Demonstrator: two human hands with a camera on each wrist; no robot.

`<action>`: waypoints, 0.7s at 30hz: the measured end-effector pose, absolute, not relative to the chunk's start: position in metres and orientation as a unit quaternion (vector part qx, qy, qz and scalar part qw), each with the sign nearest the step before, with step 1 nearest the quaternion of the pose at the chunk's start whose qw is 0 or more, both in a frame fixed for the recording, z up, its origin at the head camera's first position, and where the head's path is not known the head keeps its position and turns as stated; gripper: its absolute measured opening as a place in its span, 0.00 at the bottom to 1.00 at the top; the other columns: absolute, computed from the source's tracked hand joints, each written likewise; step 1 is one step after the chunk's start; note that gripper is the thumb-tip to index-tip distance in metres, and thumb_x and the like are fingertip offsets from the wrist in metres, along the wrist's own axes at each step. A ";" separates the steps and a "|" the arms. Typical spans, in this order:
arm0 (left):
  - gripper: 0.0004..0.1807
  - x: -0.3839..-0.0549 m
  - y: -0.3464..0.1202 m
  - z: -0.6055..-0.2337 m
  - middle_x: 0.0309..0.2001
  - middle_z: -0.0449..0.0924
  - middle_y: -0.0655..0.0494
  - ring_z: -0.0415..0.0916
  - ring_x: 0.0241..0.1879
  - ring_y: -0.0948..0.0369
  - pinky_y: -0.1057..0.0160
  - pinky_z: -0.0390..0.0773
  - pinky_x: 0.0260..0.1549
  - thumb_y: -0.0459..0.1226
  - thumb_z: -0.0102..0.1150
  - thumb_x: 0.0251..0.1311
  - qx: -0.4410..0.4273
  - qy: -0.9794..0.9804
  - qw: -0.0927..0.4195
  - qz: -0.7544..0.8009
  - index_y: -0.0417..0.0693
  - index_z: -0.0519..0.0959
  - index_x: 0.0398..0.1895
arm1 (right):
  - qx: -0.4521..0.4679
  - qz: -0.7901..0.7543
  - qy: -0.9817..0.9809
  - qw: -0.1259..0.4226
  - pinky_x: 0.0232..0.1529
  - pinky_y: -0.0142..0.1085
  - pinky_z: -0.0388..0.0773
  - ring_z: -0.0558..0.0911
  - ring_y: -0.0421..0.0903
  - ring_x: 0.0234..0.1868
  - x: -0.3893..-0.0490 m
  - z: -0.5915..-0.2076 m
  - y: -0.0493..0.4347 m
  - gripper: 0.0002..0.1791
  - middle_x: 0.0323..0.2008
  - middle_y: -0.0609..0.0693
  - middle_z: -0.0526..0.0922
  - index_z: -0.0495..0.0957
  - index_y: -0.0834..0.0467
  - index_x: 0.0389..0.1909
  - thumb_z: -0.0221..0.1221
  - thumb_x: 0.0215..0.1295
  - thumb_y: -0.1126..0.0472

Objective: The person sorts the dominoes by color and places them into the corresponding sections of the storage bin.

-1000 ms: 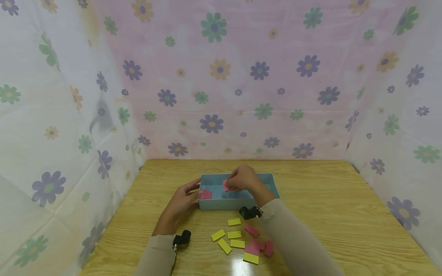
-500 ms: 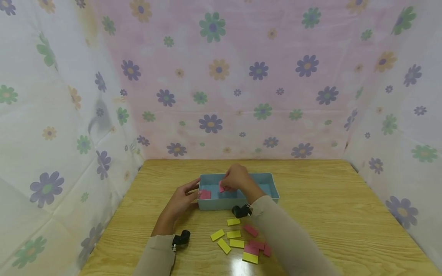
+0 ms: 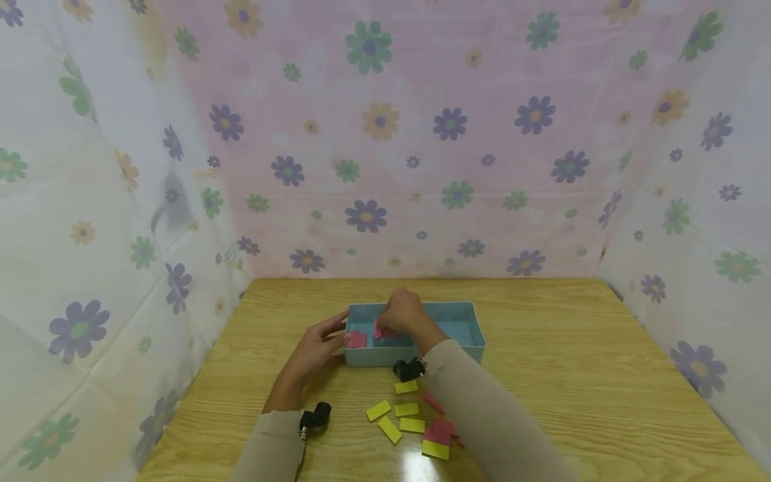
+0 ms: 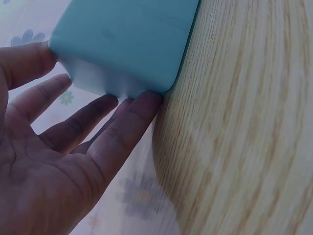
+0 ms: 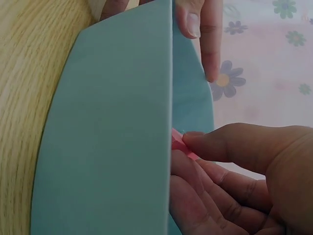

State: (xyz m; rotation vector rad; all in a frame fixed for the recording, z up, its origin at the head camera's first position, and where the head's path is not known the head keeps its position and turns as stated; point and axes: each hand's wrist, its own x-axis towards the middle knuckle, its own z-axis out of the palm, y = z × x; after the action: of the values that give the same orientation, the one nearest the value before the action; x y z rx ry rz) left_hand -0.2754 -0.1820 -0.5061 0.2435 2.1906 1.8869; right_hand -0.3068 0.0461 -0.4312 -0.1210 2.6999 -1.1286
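Observation:
A light blue rectangular box (image 3: 379, 357) stands on the table. My left hand (image 3: 314, 348) touches its left end with fairly straight fingers, spread against the end wall in the left wrist view. My right hand (image 3: 402, 313) reaches inside the box and pinches a pink domino-like block (image 3: 377, 330) between thumb and fingers. In the right wrist view, the box's wall hides part of that block (image 5: 178, 140). Pink material (image 3: 356, 340) lies at the box's left end; whether it is one block or more, I cannot tell.
In front of the box lie several yellow blocks (image 3: 407, 409) and several pink blocks (image 3: 437, 435), some partly covered by my right sleeve (image 3: 482, 408). The wooden table (image 3: 554, 361) ends at flower-patterned cloth (image 3: 415, 134) behind and at both sides.
My right hand has moved left inside the box, carrying the pink block closer to the pink material at the left end. The left hand stays against the box.

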 end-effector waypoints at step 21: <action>0.32 -0.273 -0.182 -0.505 0.76 0.64 0.40 0.70 0.70 0.41 0.44 0.84 0.55 0.37 0.57 0.76 0.085 0.754 0.116 0.641 0.58 0.64 0.80 | -0.029 -0.368 0.922 0.116 0.35 0.48 0.89 0.89 0.54 0.27 -0.305 -0.440 0.032 0.08 0.19 0.53 0.88 0.89 0.61 0.18 0.74 0.53 0.66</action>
State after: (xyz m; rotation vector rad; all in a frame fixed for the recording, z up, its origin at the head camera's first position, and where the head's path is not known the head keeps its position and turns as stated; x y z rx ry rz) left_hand -0.2734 -0.1822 -0.5054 0.2497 2.2086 1.8773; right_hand -0.3048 0.0321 -0.4400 -0.0838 2.7008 -1.0790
